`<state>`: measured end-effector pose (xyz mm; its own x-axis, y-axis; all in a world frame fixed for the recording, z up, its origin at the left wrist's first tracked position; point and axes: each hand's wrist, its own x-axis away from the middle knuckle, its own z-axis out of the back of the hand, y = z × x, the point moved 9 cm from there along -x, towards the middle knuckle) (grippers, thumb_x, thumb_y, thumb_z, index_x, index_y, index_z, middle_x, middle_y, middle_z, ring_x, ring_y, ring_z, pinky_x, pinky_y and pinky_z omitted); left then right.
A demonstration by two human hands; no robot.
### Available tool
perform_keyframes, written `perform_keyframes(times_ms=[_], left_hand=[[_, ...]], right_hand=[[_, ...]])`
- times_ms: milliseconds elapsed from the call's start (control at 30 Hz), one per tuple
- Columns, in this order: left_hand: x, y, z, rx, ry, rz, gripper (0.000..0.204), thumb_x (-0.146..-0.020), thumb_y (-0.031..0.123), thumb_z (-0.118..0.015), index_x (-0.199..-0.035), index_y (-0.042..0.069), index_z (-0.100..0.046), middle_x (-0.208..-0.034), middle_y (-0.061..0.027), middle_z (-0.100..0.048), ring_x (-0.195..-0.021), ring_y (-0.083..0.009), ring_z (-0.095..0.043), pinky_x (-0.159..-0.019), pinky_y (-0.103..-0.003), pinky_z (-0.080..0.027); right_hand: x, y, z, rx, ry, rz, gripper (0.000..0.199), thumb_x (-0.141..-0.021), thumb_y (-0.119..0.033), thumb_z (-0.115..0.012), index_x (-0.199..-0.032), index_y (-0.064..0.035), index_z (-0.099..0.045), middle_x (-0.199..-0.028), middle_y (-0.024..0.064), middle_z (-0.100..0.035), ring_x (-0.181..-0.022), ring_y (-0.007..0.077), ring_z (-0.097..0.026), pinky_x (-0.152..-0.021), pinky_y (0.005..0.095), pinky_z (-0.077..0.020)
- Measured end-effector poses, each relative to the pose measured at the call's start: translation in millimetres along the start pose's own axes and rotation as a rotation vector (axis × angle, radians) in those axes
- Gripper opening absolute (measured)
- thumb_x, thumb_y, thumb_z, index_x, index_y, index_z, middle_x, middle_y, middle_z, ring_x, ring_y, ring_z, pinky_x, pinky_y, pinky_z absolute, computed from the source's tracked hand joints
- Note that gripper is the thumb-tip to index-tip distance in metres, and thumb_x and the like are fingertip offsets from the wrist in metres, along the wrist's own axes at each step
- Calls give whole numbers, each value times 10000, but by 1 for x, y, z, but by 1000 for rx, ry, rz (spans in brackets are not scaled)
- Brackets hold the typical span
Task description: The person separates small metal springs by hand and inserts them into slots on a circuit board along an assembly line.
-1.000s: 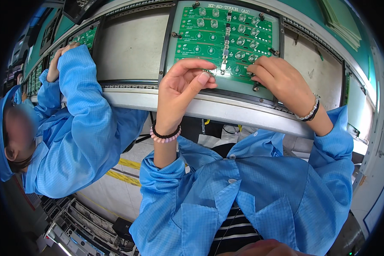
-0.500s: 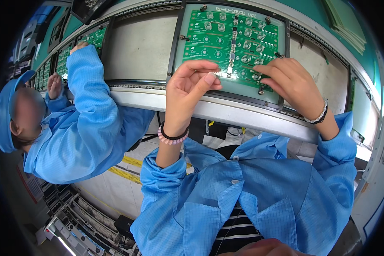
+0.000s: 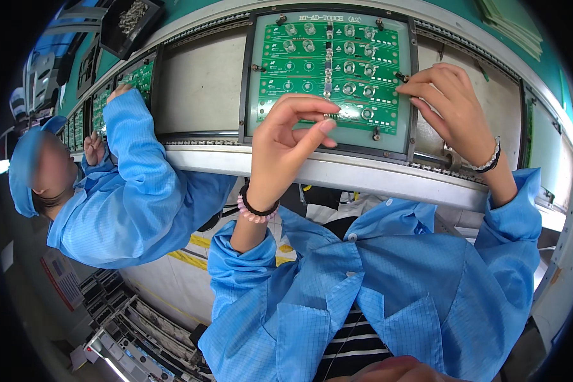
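Hands work over a green circuit panel (image 3: 330,73) seated in a dark carrier frame (image 3: 246,95) on the conveyor line. The left hand (image 3: 286,143) is curled, thumb and forefinger pinched together at the panel's lower edge; whether a small part sits between them cannot be told. The right hand (image 3: 451,108) has its fingertips closed on a small dark component (image 3: 402,77) at the panel's right edge. The panel lies just beyond both hands, its long axis running from left hand to right; the left hand is nearer its middle. Left of the left hand, a co-worker's sleeve (image 3: 130,143) reaches to another green board (image 3: 137,77) farther along the line.
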<state>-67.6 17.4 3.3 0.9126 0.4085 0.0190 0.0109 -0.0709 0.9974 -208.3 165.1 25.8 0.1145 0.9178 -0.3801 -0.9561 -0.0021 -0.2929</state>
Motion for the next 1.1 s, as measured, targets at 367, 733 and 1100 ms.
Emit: perform_keyframes(times_ms=[367,733,1100], left_hand=[[-9,6,-13,-236,-150,-56,179,-874,-56,-637,-1051,-30,-634,-1155,-116,-544,-966,-140,-615,-670,-214,-595],[-17,-4,-14,42,-131,87,173,-888,-48,-633,-1060,-54,-614,-1100,-146,-634,-912,-175,-656,-759,-277,-584],[-17,34,-40,-1059,-176,-421,290,-769,9,-712,-1047,60,-646,-992,-45,-663,-926,-191,-626,-791,-307,-506]], right_hand=[[11,10,5,-73,34,-67,363,-745,32,-629,-1083,-100,-648,-1144,82,-586,-1063,297,-538,-974,430,-395],[13,10,6,-22,69,-73,350,-759,48,-608,-1067,-115,-640,-1151,79,-575,-1106,310,-525,-1058,482,-356],[12,11,4,-75,69,-54,324,-770,46,-586,-1051,-106,-641,-1139,76,-584,-1112,286,-542,-1100,505,-334]])
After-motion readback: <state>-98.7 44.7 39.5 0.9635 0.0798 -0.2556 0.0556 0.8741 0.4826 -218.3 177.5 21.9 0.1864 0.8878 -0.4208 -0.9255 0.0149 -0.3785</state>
